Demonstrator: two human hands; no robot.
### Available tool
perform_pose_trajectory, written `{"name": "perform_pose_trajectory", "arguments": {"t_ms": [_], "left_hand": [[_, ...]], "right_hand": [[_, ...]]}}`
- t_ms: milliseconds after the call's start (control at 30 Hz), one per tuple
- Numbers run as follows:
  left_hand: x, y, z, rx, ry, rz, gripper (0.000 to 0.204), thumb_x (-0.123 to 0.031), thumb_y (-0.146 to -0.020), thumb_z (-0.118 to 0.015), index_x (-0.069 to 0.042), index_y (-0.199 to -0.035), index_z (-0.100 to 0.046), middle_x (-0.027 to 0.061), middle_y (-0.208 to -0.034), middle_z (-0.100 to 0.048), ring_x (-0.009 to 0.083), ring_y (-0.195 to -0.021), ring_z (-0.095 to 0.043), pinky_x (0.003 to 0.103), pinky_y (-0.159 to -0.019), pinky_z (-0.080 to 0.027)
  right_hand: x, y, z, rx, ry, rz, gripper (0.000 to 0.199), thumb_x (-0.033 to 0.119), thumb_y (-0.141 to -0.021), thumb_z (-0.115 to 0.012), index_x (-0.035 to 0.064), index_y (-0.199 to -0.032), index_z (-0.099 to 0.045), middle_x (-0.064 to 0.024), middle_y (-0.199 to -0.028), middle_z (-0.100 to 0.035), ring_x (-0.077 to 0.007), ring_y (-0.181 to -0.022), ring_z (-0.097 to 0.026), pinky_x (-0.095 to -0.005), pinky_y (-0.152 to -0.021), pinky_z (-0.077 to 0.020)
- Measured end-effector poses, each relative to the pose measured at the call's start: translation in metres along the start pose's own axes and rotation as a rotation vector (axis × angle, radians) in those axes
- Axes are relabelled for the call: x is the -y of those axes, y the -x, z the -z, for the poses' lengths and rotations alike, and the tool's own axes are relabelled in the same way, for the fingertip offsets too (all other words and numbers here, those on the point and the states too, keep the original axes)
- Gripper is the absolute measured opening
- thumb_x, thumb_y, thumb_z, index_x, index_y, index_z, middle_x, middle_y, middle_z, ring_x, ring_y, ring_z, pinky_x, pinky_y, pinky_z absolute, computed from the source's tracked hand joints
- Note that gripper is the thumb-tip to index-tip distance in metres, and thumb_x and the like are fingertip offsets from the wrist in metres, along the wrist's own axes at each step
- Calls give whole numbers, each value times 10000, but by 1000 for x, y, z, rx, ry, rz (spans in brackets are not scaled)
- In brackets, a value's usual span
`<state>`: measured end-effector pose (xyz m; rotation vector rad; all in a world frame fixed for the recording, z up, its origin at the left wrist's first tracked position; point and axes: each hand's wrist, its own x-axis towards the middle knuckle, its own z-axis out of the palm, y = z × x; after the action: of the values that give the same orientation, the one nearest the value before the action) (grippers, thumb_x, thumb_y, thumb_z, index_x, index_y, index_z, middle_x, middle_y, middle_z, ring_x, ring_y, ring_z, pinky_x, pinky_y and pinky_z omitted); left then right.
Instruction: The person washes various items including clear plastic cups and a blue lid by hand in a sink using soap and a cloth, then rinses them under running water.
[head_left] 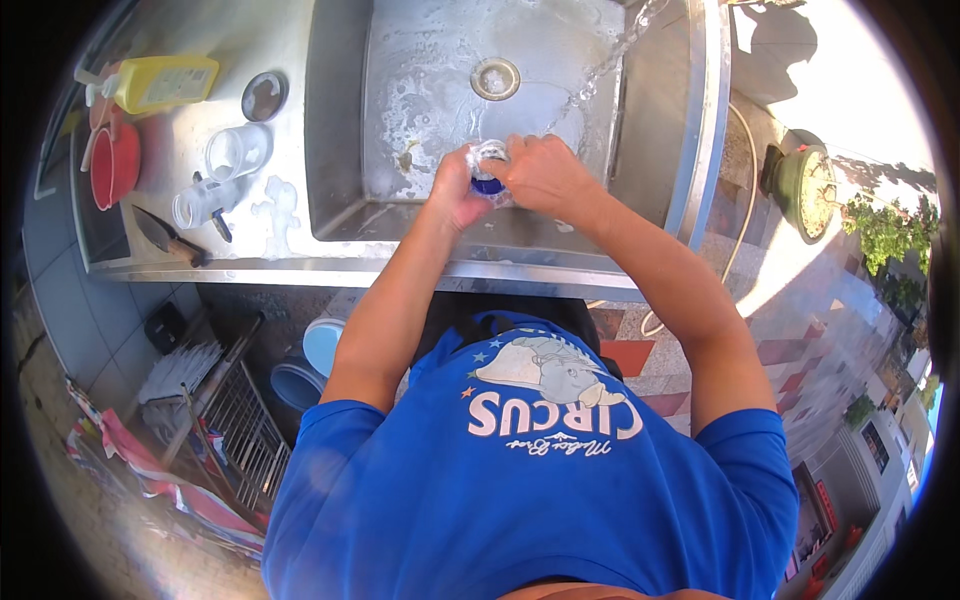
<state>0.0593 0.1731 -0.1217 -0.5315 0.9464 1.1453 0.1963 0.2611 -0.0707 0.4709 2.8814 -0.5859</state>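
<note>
Over the near side of the steel sink (335, 120), my left hand (457, 188) is closed round a small clear and blue container (487, 186) with white suds on it. My right hand (545, 172) is closed on the same container from the right, its fingers bent over the top and rim. Between them the hands hide most of the container, so its exact kind does not show. Behind it is the round drain (495, 78), and a stream of water (600, 75) falls into the sink at the far right.
On the steel counter at left stand a yellow bottle (180, 82), a red plastic scoop (115, 165), a dark round lid (264, 96) and two clear jars (238, 151). A knife (168, 236) with a wooden handle lies near the counter's front edge. Buckets (298, 382) sit below.
</note>
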Motion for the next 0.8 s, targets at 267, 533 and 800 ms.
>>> {"name": "perform_pose_trajectory", "arguments": {"t_ms": [267,533,800], "left_hand": [[-3,-21,-2,-68,-187,-225,339,-236,-997,-462,22,-1040,-678,145,-946,-677,287,-879,-667,420,-816,-554],[-5,-2,7,124,-639,-629,494,-297,-1049,-338,38,-1192,-672,115,-970,-694,171,-867,-643,320,-818,-529],[-12,-12,10,117,-360,-313,442,-246,-1054,-385,74,-1142,-677,113,-970,-681,191,-881,-649,344,-817,-529]], "right_hand": [[4,-11,-50,84,-467,-331,305,124,-868,-588,5,-1142,-647,-201,-909,-714,-336,-820,-711,-438,-683,-560],[31,-7,-55,-301,-2706,-530,370,155,-986,-507,-12,-1308,-579,-113,-1210,-669,-247,-1072,-664,-409,-949,-546],[-5,-10,-9,253,-841,-307,303,128,-904,-548,94,-1163,-702,-169,-981,-725,-339,-749,-689,-454,-700,-554]]}}
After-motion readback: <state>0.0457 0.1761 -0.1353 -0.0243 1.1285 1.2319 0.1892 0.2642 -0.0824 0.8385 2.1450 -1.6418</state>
